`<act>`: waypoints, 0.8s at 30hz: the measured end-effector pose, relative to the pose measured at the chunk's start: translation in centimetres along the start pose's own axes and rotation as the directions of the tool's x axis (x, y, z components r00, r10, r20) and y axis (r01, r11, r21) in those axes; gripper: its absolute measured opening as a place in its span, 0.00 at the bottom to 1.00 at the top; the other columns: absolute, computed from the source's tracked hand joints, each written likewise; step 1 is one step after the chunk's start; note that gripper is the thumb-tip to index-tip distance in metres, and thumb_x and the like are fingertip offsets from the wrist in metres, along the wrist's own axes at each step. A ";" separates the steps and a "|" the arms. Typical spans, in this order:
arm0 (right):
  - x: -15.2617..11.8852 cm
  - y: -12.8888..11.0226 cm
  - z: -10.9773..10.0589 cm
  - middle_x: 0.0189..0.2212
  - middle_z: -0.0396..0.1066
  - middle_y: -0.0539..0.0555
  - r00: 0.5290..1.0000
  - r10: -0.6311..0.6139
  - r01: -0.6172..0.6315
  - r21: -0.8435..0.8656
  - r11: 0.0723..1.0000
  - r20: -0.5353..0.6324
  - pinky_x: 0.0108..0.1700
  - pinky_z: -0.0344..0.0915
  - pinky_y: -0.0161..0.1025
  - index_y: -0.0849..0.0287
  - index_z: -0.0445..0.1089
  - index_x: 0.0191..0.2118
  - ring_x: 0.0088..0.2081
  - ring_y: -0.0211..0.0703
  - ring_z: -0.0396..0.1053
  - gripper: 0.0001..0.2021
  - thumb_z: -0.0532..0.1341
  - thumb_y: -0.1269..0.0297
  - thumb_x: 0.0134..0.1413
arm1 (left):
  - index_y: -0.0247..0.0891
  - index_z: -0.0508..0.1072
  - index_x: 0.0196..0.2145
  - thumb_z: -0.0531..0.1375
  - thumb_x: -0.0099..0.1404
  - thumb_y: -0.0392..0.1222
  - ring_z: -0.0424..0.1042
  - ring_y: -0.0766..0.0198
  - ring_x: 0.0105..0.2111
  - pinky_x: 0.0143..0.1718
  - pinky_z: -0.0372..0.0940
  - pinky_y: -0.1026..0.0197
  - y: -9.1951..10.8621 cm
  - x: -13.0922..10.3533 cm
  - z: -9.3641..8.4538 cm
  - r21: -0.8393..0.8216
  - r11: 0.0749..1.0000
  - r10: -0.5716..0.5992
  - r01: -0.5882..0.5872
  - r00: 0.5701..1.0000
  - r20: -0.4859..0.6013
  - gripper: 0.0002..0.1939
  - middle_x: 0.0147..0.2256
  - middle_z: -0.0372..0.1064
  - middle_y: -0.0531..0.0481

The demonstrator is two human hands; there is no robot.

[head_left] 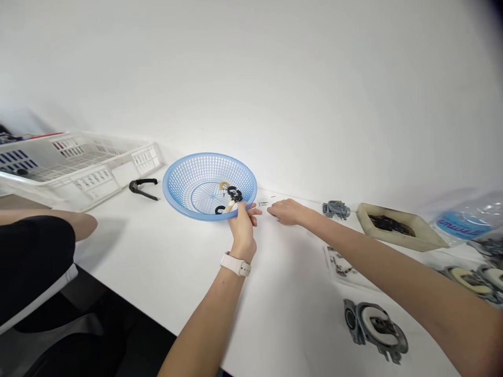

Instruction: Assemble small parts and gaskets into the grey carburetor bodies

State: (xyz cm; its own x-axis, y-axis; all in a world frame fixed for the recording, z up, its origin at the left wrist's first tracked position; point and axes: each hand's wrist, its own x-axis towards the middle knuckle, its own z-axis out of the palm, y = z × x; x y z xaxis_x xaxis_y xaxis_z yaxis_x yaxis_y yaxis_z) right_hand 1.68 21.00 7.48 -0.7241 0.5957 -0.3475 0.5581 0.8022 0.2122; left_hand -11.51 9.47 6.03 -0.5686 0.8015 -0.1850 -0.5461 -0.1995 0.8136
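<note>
My left hand (242, 228), with a pale watch on its wrist, grips the near right rim of a round blue plastic basket (184, 208). Inside the basket lie several small parts, among them black rings (220, 210) and a yellowish ring (224, 185). To the right, my right hand (288, 211) rests low at the white table with its fingers drawn together; whatever may be between the fingertips is hidden. A few thin dark pins (263, 203) lie on the table between the basket and my right hand.
Left of the basket are black-handled pliers (143, 187) and a white crate (98, 180). A person's arm (84, 224) reaches in there. On the right are grey metal castings (336, 209), a beige tray of dark rings (404, 235), a clear parts tray (341, 267) and another casting (375, 327).
</note>
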 end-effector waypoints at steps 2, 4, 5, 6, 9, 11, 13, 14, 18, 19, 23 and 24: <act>0.3 -0.1 0.1 0.51 0.72 0.58 1.000 0.002 -0.001 -0.026 1.000 0.025 0.49 0.73 0.51 0.61 0.70 0.55 0.48 0.48 0.74 0.15 0.62 0.60 0.68 | 0.35 0.68 0.36 0.61 0.63 0.45 0.73 0.67 0.23 0.20 0.53 0.65 0.1 0.2 0.1 -0.015 1.000 -0.006 0.005 1.000 -0.017 0.10 0.36 0.77 0.40; 0.6 -0.1 0.0 0.51 0.72 0.58 0.999 0.012 -0.010 -0.039 0.999 0.051 0.49 0.74 0.50 0.61 0.70 0.55 0.47 0.48 0.74 0.15 0.62 0.59 0.68 | 0.35 0.68 0.36 0.61 0.63 0.45 0.73 0.68 0.22 0.20 0.53 0.66 0.3 0.2 0.1 -0.030 1.000 -0.008 0.007 1.000 -0.022 0.10 0.36 0.77 0.41; 0.8 -0.1 -0.2 0.51 0.72 0.57 0.998 0.019 -0.016 -0.040 0.999 0.062 0.48 0.74 0.50 0.61 0.70 0.55 0.47 0.48 0.74 0.15 0.62 0.59 0.68 | 0.35 0.68 0.36 0.61 0.63 0.45 0.73 0.68 0.22 0.20 0.53 0.66 0.3 0.1 0.2 -0.037 0.999 -0.006 0.005 1.000 -0.022 0.10 0.36 0.77 0.41; 0.9 -0.2 -0.4 0.51 0.72 0.57 0.997 0.027 -0.024 -0.037 0.999 0.072 0.48 0.74 0.50 0.61 0.70 0.54 0.47 0.47 0.74 0.15 0.62 0.59 0.68 | 0.35 0.68 0.37 0.61 0.63 0.45 0.73 0.68 0.22 0.19 0.53 0.66 0.4 0.1 0.2 -0.042 0.999 -0.003 0.003 1.000 -0.021 0.10 0.36 0.77 0.41; 0.7 0.1 -1.2 0.50 0.72 0.57 0.994 0.055 -0.055 -0.003 0.999 0.090 0.48 0.73 0.49 0.61 0.70 0.54 0.46 0.47 0.73 0.15 0.62 0.58 0.68 | 0.35 0.68 0.37 0.61 0.62 0.44 0.72 0.70 0.21 0.19 0.53 0.67 0.5 -0.2 0.2 -0.049 0.999 0.004 -0.005 1.000 -0.016 0.10 0.35 0.77 0.42; -0.3 0.6 -1.8 0.49 0.72 0.57 0.993 0.073 -0.077 0.038 0.996 0.095 0.46 0.72 0.48 0.61 0.70 0.53 0.44 0.46 0.72 0.15 0.62 0.58 0.67 | 0.35 0.68 0.37 0.60 0.62 0.43 0.71 0.71 0.20 0.19 0.53 0.67 0.5 -0.3 0.1 -0.048 0.999 0.003 -0.003 1.000 -0.017 0.09 0.35 0.77 0.43; -2.5 1.3 -2.3 0.45 0.72 0.56 0.991 0.085 -0.095 0.090 0.991 0.107 0.41 0.69 0.43 0.59 0.70 0.51 0.41 0.45 0.71 0.13 0.63 0.61 0.63 | 0.34 0.68 0.36 0.59 0.62 0.42 0.69 0.71 0.19 0.19 0.53 0.67 0.5 -0.3 0.1 -0.048 0.999 -0.004 0.003 1.000 -0.021 0.08 0.34 0.77 0.44; -4.1 1.6 -2.4 0.43 0.73 0.55 0.989 0.086 -0.100 0.117 0.988 0.119 0.38 0.67 0.41 0.57 0.70 0.49 0.39 0.45 0.71 0.12 0.64 0.65 0.60 | 0.34 0.68 0.36 0.59 0.62 0.42 0.68 0.72 0.18 0.19 0.53 0.67 0.5 -0.3 0.1 -0.049 0.999 -0.008 0.007 1.000 -0.022 0.08 0.33 0.76 0.45; -11.6 2.0 -2.1 0.37 0.75 0.51 0.975 0.059 -0.105 0.212 0.972 0.213 0.31 0.58 0.37 0.52 0.70 0.41 0.39 0.48 0.71 0.13 0.62 0.73 0.48 | 0.35 0.67 0.35 0.59 0.62 0.42 0.65 0.73 0.16 0.19 0.53 0.68 0.7 -0.4 0.1 -0.070 0.997 -0.017 0.015 1.000 -0.023 0.08 0.31 0.77 0.46; -13.5 2.1 -1.8 0.36 0.75 0.51 0.970 0.058 -0.114 0.227 0.967 0.238 0.31 0.57 0.37 0.53 0.70 0.40 0.39 0.48 0.71 0.12 0.61 0.73 0.47 | 0.35 0.67 0.35 0.60 0.62 0.42 0.65 0.73 0.16 0.18 0.53 0.68 0.7 -0.5 0.1 -0.079 0.997 -0.018 0.016 1.000 -0.022 0.08 0.31 0.77 0.46; -18.3 2.6 -0.5 0.36 0.74 0.52 0.962 0.091 -0.157 0.248 0.956 0.257 0.31 0.57 0.37 0.54 0.69 0.39 0.37 0.47 0.71 0.11 0.59 0.73 0.49 | 0.35 0.68 0.36 0.62 0.61 0.42 0.69 0.70 0.19 0.18 0.53 0.68 0.9 -0.6 0.1 -0.108 0.994 -0.023 0.021 0.999 -0.022 0.09 0.32 0.77 0.45; -18.6 2.8 -0.3 0.36 0.74 0.53 0.966 0.104 -0.164 0.248 0.955 0.238 0.32 0.58 0.37 0.54 0.69 0.39 0.37 0.48 0.71 0.10 0.58 0.72 0.50 | 0.36 0.68 0.36 0.62 0.61 0.43 0.70 0.70 0.19 0.18 0.53 0.68 0.9 -0.6 0.0 -0.112 0.994 -0.021 0.018 0.999 -0.024 0.09 0.33 0.77 0.45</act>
State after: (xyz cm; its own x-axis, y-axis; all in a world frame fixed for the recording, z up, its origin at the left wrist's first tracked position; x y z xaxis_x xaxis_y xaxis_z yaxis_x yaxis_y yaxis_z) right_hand 16.61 12.17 14.79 -0.5450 0.6492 -0.5306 0.7520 0.6584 0.0331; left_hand -11.65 8.82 6.93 -0.5714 0.7919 -0.2153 -0.6219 -0.2466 0.7433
